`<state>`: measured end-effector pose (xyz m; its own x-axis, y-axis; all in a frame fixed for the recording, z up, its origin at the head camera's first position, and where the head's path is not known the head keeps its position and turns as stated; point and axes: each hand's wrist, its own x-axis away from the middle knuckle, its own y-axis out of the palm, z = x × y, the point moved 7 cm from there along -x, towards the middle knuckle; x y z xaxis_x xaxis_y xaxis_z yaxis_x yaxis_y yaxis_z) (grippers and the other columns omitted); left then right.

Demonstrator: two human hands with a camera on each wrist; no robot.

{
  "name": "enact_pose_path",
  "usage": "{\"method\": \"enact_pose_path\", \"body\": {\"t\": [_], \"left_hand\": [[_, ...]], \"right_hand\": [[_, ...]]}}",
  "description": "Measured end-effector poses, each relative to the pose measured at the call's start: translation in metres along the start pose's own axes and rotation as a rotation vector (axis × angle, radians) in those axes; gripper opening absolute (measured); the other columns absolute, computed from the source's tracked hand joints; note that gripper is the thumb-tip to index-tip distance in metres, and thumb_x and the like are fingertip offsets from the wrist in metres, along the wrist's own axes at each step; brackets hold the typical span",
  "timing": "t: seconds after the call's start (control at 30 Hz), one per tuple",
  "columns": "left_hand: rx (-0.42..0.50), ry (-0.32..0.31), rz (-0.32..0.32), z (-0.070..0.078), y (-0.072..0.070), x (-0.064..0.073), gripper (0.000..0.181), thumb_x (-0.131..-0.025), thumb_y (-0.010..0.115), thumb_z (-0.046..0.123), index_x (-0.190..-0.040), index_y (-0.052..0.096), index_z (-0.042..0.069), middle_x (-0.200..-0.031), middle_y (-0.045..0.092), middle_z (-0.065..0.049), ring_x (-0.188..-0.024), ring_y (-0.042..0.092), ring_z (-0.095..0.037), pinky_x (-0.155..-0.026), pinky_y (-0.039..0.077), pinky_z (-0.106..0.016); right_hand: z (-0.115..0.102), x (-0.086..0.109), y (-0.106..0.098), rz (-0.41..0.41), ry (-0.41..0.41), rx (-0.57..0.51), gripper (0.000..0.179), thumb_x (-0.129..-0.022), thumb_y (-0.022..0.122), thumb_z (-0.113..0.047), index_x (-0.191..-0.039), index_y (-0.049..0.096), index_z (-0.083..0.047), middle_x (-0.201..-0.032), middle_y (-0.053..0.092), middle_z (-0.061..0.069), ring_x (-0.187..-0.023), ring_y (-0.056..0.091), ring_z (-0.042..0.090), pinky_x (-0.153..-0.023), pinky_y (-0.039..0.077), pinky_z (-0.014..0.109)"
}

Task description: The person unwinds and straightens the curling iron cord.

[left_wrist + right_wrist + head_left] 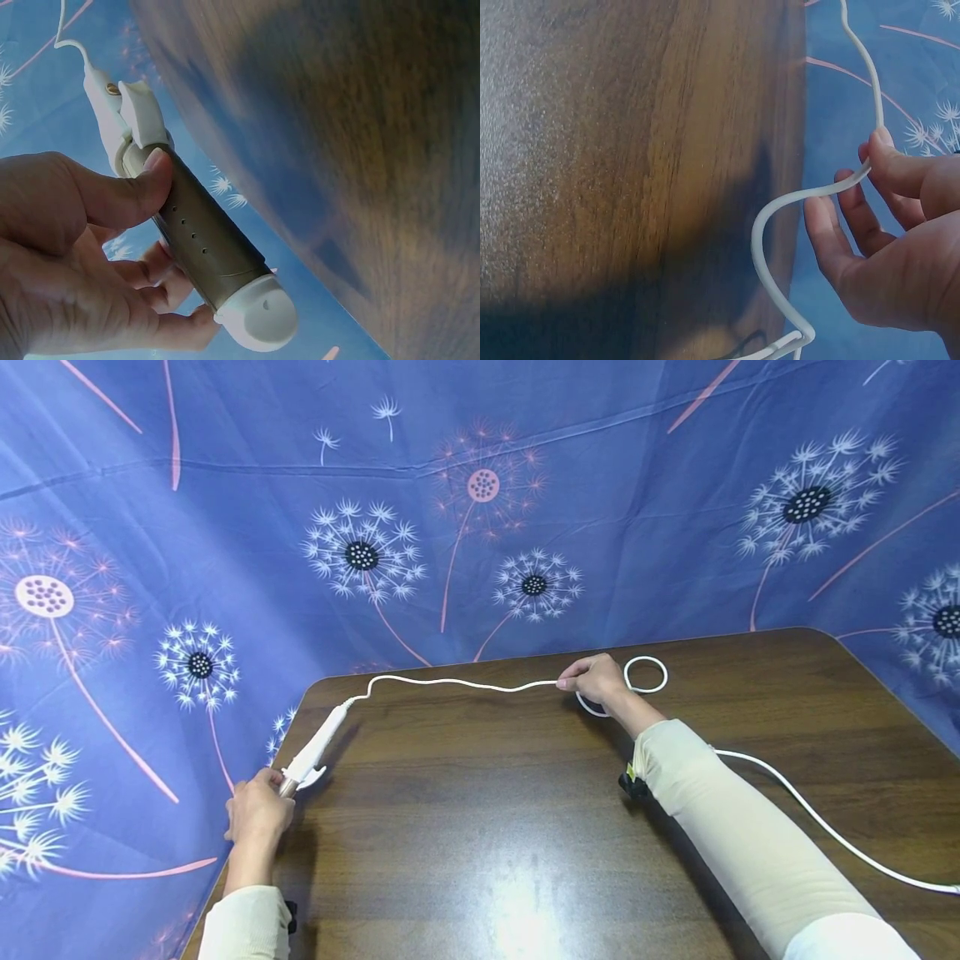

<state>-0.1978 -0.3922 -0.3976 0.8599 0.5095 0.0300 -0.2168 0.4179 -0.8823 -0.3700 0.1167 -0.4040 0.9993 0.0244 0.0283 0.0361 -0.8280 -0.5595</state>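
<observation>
A white curling iron (317, 750) with a metallic barrel (202, 225) and a white rounded tip (259, 315) is at the left side of the table. My left hand (258, 810) grips it by the barrel, thumb on one side and fingers round the other. A white clamp lever (142, 112) stands out beside the handle. From the handle's end a white cord (465, 682) runs to the right. My right hand (595, 681) pinches that cord between thumb and fingertips, and a loose bend of it hangs by the lower fingers in the right wrist view.
Brown wood-grain table (450, 793) with rounded far corners. More of the cord loops beyond the right hand and passes under the right sleeve (735, 835) to the table's right side. A blue cloth (637, 552) with dandelion prints hangs behind and at the left.
</observation>
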Motion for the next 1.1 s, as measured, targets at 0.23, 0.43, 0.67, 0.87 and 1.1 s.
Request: {"method": "enact_pose_path", "body": {"t": [0.23, 0.43, 0.67, 0.87, 1.1], "left_hand": [[-0.004, -0.009, -0.002, -0.002, 0.005, 0.000, 0.037, -0.074, 0.057, 0.001, -0.111, 0.055, 0.004, -0.113, 0.042, -0.034, -0.112, 0.036, -0.062, -0.078, 0.029, -0.079], [-0.018, -0.019, -0.025, -0.005, 0.009, 0.000, 0.037, -0.075, 0.056, 0.001, -0.111, 0.054, 0.003, -0.113, 0.041, -0.035, -0.112, 0.035, -0.062, -0.078, 0.028, -0.080], [-0.023, -0.023, -0.039, -0.007, 0.013, -0.002, 0.038, -0.074, 0.057, 0.001, -0.112, 0.054, 0.004, -0.113, 0.041, -0.034, -0.112, 0.035, -0.061, -0.080, 0.026, -0.082], [-0.026, -0.016, -0.035, -0.008, 0.013, -0.003, 0.039, -0.074, 0.058, 0.001, -0.113, 0.053, 0.003, -0.111, 0.041, -0.033, -0.111, 0.036, -0.061, -0.080, 0.026, -0.082], [-0.025, -0.028, -0.038, -0.011, 0.013, -0.003, 0.040, -0.075, 0.057, 0.003, -0.115, 0.053, 0.004, -0.112, 0.042, -0.032, -0.111, 0.036, -0.059, -0.079, 0.032, -0.078]], "right_hand": [[-0.003, 0.002, 0.008, -0.052, -0.065, 0.080, 0.017, -0.081, 0.076, -0.016, -0.091, 0.075, -0.002, -0.094, 0.073, 0.011, -0.098, 0.061, 0.026, -0.088, 0.043, 0.036], [-0.006, 0.005, 0.013, -0.058, -0.118, 0.165, 0.012, -0.082, 0.075, -0.018, -0.088, 0.076, -0.007, -0.094, 0.073, 0.009, -0.098, 0.062, 0.026, -0.090, 0.043, 0.040], [-0.008, 0.006, 0.020, -0.088, -0.153, 0.194, 0.010, -0.082, 0.075, -0.013, -0.089, 0.076, -0.007, -0.094, 0.073, 0.009, -0.092, 0.061, 0.024, -0.084, 0.043, 0.039], [-0.010, 0.006, 0.015, -0.068, -0.187, 0.160, 0.014, -0.083, 0.073, -0.010, -0.095, 0.075, -0.004, -0.094, 0.073, 0.010, -0.095, 0.064, 0.026, -0.085, 0.045, 0.040], [-0.006, 0.010, -0.006, 0.000, -0.178, 0.033, 0.020, -0.084, 0.071, -0.008, -0.102, 0.071, 0.001, -0.097, 0.071, 0.015, -0.090, 0.063, 0.028, -0.080, 0.045, 0.035]]}}
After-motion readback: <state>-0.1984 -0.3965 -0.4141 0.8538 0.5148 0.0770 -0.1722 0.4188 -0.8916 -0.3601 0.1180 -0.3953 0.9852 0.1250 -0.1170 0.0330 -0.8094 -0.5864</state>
